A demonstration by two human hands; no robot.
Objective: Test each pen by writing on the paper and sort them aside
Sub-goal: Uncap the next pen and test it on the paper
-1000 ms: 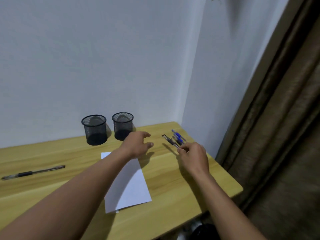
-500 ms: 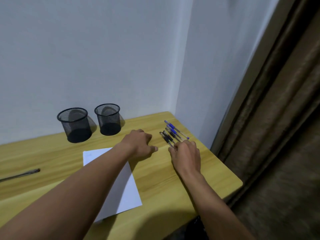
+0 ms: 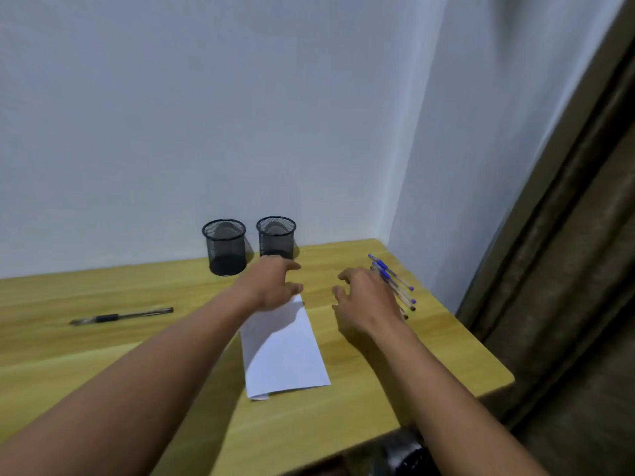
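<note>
Nearest the viewer, the paper (image 3: 281, 348) is lying flat on the bench (image 3: 378, 389), set back from the front edge. A single pen (image 3: 120, 317) is lying well apart from it on the left side.

The left hand (image 3: 271, 285) is staying over the sheet's far edge, as half a second ago, and is casting a shadow on it. Its fingers (image 3: 292, 266) are spreading loosely, slightly bent, and are gripping nothing. Contact with the paper cannot be confirmed.

Half a second ago the right hand (image 3: 367, 300) was lying flat on the pen group (image 3: 395, 281). It is now standing to the left of that group, lifted off it. Its fingers (image 3: 345, 275) are fanning apart, half curled, and are holding nothing visible.

The pen group is lying on the bench just beyond and to the right of that hand, partly hidden by it, near the far right corner.

Judgement: no pen is being carried to the paper yet. The withdrawal is pointing to a fresh reach, so picking one pen is the step now in hand.

Farthest back, two mesh cups (image 3: 224, 247) are standing upright side by side against the wall, probably serving as the sorting bins
</note>
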